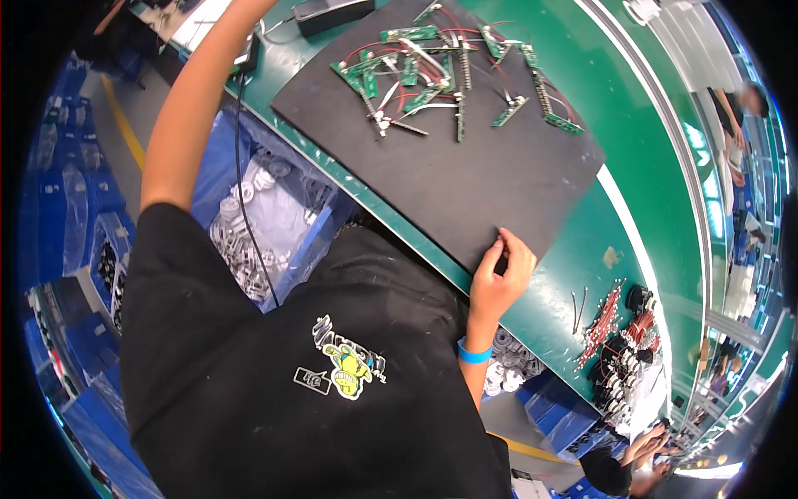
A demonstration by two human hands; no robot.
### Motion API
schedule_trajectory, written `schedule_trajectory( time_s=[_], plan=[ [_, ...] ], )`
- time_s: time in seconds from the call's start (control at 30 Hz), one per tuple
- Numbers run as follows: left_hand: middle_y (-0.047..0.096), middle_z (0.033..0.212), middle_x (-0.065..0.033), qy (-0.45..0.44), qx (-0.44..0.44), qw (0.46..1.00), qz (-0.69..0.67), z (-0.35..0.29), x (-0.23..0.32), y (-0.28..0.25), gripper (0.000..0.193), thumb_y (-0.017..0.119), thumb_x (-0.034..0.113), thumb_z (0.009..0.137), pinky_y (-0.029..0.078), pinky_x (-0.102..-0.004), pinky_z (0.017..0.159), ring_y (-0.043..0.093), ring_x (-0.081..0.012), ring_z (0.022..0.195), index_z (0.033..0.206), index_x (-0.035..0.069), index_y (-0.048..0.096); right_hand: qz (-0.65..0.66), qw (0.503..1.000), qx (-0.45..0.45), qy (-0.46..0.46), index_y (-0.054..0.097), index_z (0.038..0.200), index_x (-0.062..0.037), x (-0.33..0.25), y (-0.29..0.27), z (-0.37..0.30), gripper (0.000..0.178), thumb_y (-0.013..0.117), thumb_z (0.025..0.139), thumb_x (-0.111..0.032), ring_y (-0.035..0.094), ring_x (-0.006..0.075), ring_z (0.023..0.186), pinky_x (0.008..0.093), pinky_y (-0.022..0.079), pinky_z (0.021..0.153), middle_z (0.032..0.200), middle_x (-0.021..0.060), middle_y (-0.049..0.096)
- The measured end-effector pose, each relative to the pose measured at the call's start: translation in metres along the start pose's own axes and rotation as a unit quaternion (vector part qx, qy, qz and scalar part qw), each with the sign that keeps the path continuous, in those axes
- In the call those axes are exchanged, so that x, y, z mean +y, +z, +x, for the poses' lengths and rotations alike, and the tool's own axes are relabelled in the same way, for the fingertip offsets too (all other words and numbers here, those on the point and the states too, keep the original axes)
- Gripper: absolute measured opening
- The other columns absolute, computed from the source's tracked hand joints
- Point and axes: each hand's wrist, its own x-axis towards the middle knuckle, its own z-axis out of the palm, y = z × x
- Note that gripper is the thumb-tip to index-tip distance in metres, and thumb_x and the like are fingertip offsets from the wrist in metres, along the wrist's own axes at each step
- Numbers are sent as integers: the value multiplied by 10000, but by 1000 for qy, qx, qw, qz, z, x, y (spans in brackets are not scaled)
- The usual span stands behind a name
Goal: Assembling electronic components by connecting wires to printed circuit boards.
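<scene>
I was standing in a factory workshop, by the look of it a place for assembling electronics. Green circuit boards (pixel 410 71) joined by thin wires lay heaped on a black mat (pixel 449 183), which covered part of a long green table (pixel 582 233). Farther along, red wires (pixel 600 328) sat in a bundle. Beside the table stood a plastic-lined blue bin (pixel 220 150) full of pale ring-shaped parts (pixel 262 179), and more blue crates (pixel 54 224) were stacked across the aisle. A yellow line (pixel 123 125) marked the floor, and other people (pixel 644 449) sat working nearby.
</scene>
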Motion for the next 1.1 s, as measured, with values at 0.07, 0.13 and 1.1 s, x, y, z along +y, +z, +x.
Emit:
schedule_trajectory(
  time_s=[0.07, 0.13, 1.1],
  plan=[
    [654, 966, -129, -104, -3, 991, 87, -106, -39, -79, 291, 554, 238, 876, 473, -326, 811, 616, -232, 918, 1042, 5, 606, -16, 1000, -7, -14, 642, 926, -20, -7, 2, 3, 171, 585, 776, 40, 566, 279, 854, 363, 444, 776, 901, 111, 630],
    [662, 918, -117, -273, 70, 947, 157, -220, -65, -126, 314, 546, 284, 909, 480, -311, 754, 626, -202, 861, 1057, 13, 603, -68, 997, -9, -43, 653, 930, -24, -6, 0, 4, 152, 589, 798, 13, 570, 250, 859, 339, 455, 768, 909, 104, 632],
    [399, 1288, -304, -520, -521, 657, 165, -714, 95, -51, 773, 776, 255, 644, 349, -481, 993, 406, -441, 1172, 1287, 4, 429, 54, 917, -338, 203, 571, 1116, -29, 39, 1, 149, 308, 591, 843, -170, 587, 167, 887, 276, 476, 750, 967, 84, 612]
  ],
)
